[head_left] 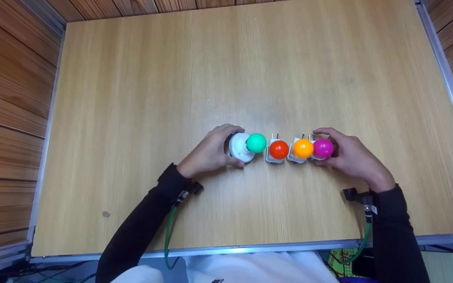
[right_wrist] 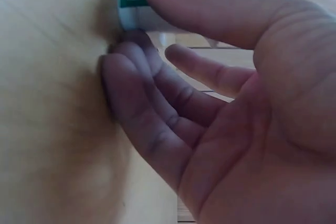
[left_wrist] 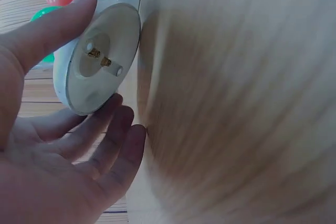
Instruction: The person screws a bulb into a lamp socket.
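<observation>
My left hand (head_left: 212, 152) grips a round white bulb holder (head_left: 239, 147) with a green bulb (head_left: 256, 143) in it. Its hollow underside (left_wrist: 111, 40), with two brass screws, faces the left wrist camera. To its right stand a red bulb (head_left: 278, 149) and an orange bulb (head_left: 303, 148), each in a white plug-in socket with metal prongs pointing away from me. At the row's right end my right hand (head_left: 348, 153) holds a similar white socket (right_wrist: 173, 22) with a magenta bulb (head_left: 323, 148), thumb on one side and fingers on the other.
The four bulbs form a row on a light wooden table (head_left: 210, 78). Metal edging (head_left: 250, 249) runs along the table's front, and wood-plank walls (head_left: 10, 118) rise around it. A green cable (head_left: 168, 236) hangs from the left wrist, another (head_left: 362, 245) from the right.
</observation>
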Demonstrator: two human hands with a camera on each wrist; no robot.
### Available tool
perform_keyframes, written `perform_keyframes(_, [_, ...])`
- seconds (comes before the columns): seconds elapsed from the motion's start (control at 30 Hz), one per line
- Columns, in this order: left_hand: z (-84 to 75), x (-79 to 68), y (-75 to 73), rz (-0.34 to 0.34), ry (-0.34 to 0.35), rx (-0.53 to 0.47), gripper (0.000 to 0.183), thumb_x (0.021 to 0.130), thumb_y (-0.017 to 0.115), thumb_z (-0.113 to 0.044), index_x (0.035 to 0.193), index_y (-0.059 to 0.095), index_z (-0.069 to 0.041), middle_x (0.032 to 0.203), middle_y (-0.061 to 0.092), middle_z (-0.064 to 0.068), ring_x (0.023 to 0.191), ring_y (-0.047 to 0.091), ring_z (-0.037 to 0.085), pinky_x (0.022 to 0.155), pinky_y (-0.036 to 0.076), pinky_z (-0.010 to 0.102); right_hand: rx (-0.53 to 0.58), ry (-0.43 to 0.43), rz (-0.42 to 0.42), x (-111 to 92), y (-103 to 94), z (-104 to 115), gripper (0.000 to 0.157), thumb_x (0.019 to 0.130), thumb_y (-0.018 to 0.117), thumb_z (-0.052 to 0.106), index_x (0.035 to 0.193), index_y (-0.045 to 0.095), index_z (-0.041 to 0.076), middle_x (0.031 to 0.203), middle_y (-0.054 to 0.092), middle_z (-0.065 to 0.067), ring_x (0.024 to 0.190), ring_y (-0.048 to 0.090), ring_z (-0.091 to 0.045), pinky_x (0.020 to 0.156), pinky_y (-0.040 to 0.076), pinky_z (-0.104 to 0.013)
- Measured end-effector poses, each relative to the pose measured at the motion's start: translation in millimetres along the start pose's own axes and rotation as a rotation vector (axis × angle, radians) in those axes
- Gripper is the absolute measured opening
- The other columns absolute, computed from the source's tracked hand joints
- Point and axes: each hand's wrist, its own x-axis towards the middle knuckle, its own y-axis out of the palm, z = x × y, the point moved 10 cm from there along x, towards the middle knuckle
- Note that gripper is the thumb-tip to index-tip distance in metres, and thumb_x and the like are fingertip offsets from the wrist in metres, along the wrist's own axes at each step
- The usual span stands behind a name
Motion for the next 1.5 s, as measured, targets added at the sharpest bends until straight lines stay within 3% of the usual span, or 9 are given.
perform_keyframes(0.07, [1.0, -0.9, 0.5, -0.003, -0.016, 0.037, 0.085, 0.072, 0.1, -0.021, 0.145, 0.058, -0.011, 0.142, 0.061, 0.006, 0.135, 0.054, 0.027, 0.12, 0.049, 0.045, 0.016, -0.002, -0.003, 1, 3.3, 3, 0.082, 0.086, 0.089, 0.01, 0.156, 0.047, 0.016, 0.152, 0.061, -0.023, 0.132, 0.061, -0.043, 0.117, 0.049, -0.063])
perform_keyframes(0.23, [-1.1, -2.0, 3.6, 0.003, -0.053, 0.133, 0.086, 0.073, 0.1, -0.023, 0.146, 0.055, -0.014, 0.141, 0.056, 0.007, 0.133, 0.048, 0.029, 0.117, 0.05, 0.045, 0.014, -0.014, -0.037, 0, 7.9, 12, 0.086, 0.082, 0.093, 0.021, 0.154, 0.048, 0.014, 0.15, 0.062, -0.023, 0.132, 0.062, -0.045, 0.117, 0.047, -0.067])
perform_keyframes(0.5, [-4.9, 0.9, 9.6, -0.009, -0.074, 0.188, 0.084, 0.076, 0.098, -0.026, 0.146, 0.055, -0.011, 0.14, 0.054, 0.009, 0.13, 0.047, 0.029, 0.113, 0.052, 0.043, -0.005, -0.05, -0.117, 2, 6.9, 25, 0.085, 0.078, 0.096, 0.026, 0.149, 0.052, 0.009, 0.144, 0.066, -0.024, 0.127, 0.067, -0.044, 0.111, 0.052, -0.064])
perform_keyframes(0.7, [-10.4, 1.9, 11.2, -0.063, -0.077, 0.244, 0.098, 0.073, 0.099, -0.036, 0.154, 0.047, -0.014, 0.142, 0.059, 0.006, 0.124, 0.051, 0.026, 0.107, 0.053, 0.039, -0.012, -0.064, -0.15, 4, 9.4, 28, 0.082, 0.078, 0.097, 0.023, 0.146, 0.054, 0.009, 0.139, 0.069, -0.024, 0.121, 0.07, -0.042, 0.107, 0.055, -0.06])
perform_keyframes(1.13, [-4.0, -0.3, 14.2, -0.148, -0.178, 0.271, 0.103, 0.073, 0.098, -0.042, 0.155, 0.043, -0.013, 0.144, 0.062, 0.008, 0.126, 0.055, 0.027, 0.105, 0.058, 0.039, -0.002, -0.058, -0.178, 16, 23.8, 35, 0.081, 0.076, 0.098, 0.025, 0.144, 0.056, 0.01, 0.134, 0.072, -0.021, 0.116, 0.071, -0.038, 0.103, 0.056, -0.053])
perform_keyframes(1.33, [-3.5, -6.7, 5.9, -0.233, -0.209, 0.269, 0.103, 0.072, 0.099, -0.044, 0.154, 0.045, -0.014, 0.136, 0.064, 0.007, 0.119, 0.059, 0.026, 0.1, 0.06, 0.039, -0.001, -0.042, -0.221, 19, 27.3, 37, 0.081, 0.075, 0.098, 0.027, 0.143, 0.057, 0.009, 0.135, 0.072, -0.02, 0.116, 0.071, -0.038, 0.1, 0.054, -0.049])
perform_keyframes(1.5, [-16.3, -14.6, 4.6, -0.293, -0.17, 0.374, 0.107, 0.071, 0.097, -0.051, 0.155, 0.042, -0.013, 0.136, 0.064, 0.008, 0.112, 0.063, 0.026, 0.091, 0.066, 0.038, 0.001, -0.044, -0.25, 20, 28.0, 39, 0.08, 0.076, 0.098, 0.025, 0.142, 0.057, 0.007, 0.135, 0.072, -0.021, 0.117, 0.071, -0.039, 0.099, 0.054, -0.05])
